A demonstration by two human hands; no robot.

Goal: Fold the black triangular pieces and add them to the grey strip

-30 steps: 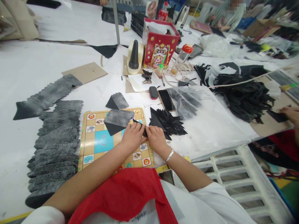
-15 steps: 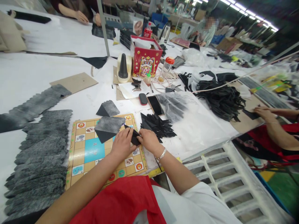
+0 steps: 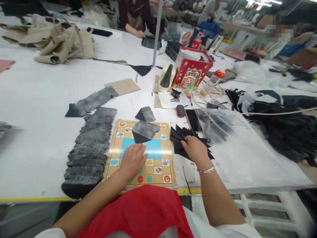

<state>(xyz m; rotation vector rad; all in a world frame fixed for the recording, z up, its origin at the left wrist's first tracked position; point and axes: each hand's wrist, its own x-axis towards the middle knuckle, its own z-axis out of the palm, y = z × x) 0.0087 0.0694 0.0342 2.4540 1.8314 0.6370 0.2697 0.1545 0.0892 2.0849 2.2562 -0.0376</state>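
My left hand [image 3: 133, 160] lies flat on a printed game board [image 3: 115, 152], fingers stretched out and holding nothing. Just beyond its fingertips a grey scalloped piece with a black folded corner [image 3: 145, 131] rests on the board. A second such piece [image 3: 146, 114] lies past the board's far edge. To the right, my right hand [image 3: 198, 152] is over a fanned pile of black folded pieces [image 3: 179, 148], thumb and fingers pinched on a black folded piece at the top. Its far fingers partly hide the pile.
A long overlapping stack of grey scalloped pieces [image 3: 89, 150] runs along the board's left. Beyond are a phone [image 3: 193, 120], a red box [image 3: 192, 67], a tape roll with a black cone [image 3: 166, 78] and a plastic bag [image 3: 218, 125]. A co-worker's hand [image 3: 140, 34] works across the table.
My hands have come apart. The right hand has carried the black folded piece from the board to the pile; the left now lies on the board. My view has swung left.
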